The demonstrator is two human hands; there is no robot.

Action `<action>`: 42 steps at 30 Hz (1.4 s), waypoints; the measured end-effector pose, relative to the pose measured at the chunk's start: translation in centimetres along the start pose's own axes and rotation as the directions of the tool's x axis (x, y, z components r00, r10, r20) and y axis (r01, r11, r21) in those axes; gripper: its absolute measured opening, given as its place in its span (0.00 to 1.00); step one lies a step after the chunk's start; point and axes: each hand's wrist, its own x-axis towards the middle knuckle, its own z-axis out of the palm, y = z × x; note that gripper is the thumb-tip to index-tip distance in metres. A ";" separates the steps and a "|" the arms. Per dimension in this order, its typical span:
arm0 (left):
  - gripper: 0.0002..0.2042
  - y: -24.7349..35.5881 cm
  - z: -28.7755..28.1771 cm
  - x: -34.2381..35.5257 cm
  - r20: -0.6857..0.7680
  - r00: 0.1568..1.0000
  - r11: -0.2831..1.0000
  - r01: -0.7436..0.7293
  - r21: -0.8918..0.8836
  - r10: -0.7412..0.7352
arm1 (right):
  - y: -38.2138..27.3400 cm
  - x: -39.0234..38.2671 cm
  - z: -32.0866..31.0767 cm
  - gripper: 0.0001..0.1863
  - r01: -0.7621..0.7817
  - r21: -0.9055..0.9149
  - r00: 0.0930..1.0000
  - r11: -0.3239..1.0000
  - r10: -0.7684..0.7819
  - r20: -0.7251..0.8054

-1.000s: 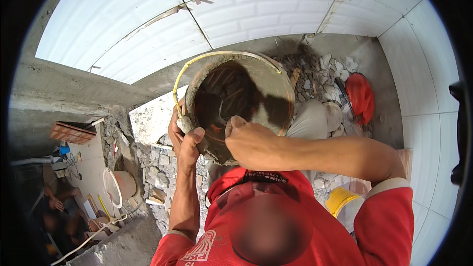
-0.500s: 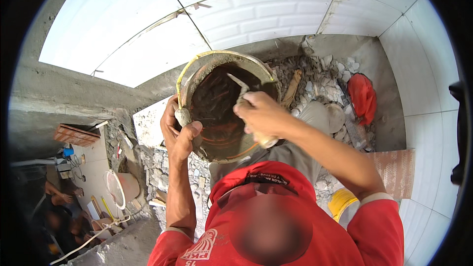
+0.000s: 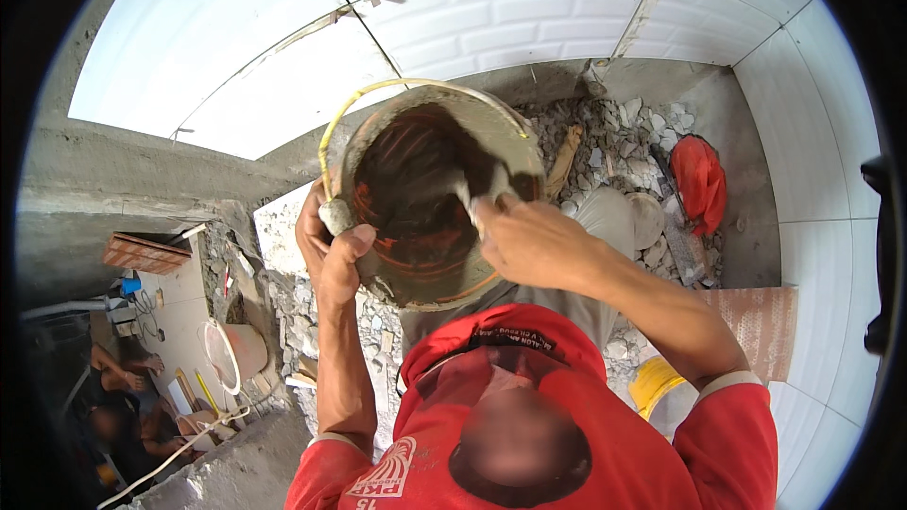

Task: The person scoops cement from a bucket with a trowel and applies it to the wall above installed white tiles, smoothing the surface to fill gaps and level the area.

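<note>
A mortar-caked bucket [image 3: 430, 295] tilts in front of me, with dark wet residue and reddish streaks inside it. My left hand [image 3: 331, 260] is closed on its left rim, the thumb on top beside a lump at the end of the yellow bail handle [image 3: 364, 94]. My right hand [image 3: 539, 244] is wrapped round the handle of what looks like a trowel, over the bucket's right side. The tool's bent metal neck [image 3: 461, 191] points into the bucket and is smeared by motion; its blade cannot be made out.
Rubble [image 3: 614, 146] covers the floor around the bucket. A red cloth or bag [image 3: 697, 184] lies at right, near the tiled wall [image 3: 812, 132]. A yellow-rimmed container [image 3: 654, 385] stands by my right side. At left are a pale bucket [image 3: 248, 357] and another person [image 3: 118, 406].
My right hand and the tool have moved a little right and down across the bucket. The bucket has tilted slightly, and its handle and my left hand have shifted left.
</note>
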 end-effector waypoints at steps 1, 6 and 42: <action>0.34 0.0 0.4 0.2 0.024 1.000 1.000 0.006 -0.002 -0.006 | -0.1 0.6 -0.3 0.22 0.027 -0.006 0.993 1.000 -0.028 -0.114; 0.29 -0.2 1.4 1.4 0.107 0.994 0.999 0.000 -0.047 0.005 | -0.3 0.9 3.2 0.24 -0.073 -0.125 0.990 0.989 0.087 0.108; 0.26 -0.3 1.5 0.6 0.114 0.993 0.999 0.035 -0.009 -0.034 | 1.9 -1.0 1.5 0.19 -0.052 0.027 0.996 0.998 0.049 0.079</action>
